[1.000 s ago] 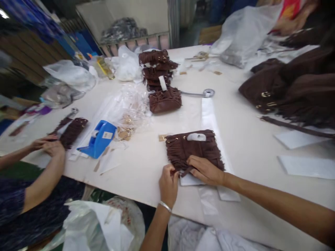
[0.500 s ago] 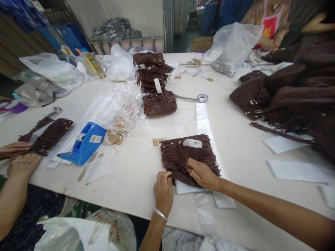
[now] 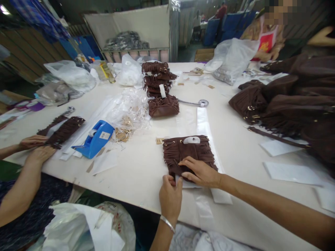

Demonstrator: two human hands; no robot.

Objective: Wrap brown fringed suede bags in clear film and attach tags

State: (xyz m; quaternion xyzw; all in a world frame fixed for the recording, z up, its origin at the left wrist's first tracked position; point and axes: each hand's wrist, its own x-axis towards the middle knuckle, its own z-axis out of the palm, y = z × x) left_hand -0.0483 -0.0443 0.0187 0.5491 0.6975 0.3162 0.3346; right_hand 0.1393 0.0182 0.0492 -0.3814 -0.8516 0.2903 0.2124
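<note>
A brown fringed bag (image 3: 188, 150) lies on the table in front of me, with gold eyelets and a white wrapped piece (image 3: 192, 140) along its top. My left hand (image 3: 170, 197), a silver bangle at its wrist, has its fingers curled on the fringe at the bag's lower left corner. Across the lower front rests my right hand (image 3: 202, 172), fingers stretched out and apart on the fringe. Under the bag, white paper (image 3: 187, 184) shows at the near edge. A brown tag (image 3: 159, 141) lies by its upper left corner.
Brown bags stand in a stack (image 3: 157, 82) at the back, with more heaped (image 3: 293, 101) on the right. To the left are a blue tape dispenser (image 3: 95, 141), clear plastic (image 3: 115, 108) and a co-worker's hands (image 3: 39, 150) on another fringed bag. White sheets (image 3: 293, 172) lie right.
My right hand has gone from gripping the bag's front to lying with fingers extended. My left thumb has moved away from its fingers at the corner. The view has tilted up slightly.
</note>
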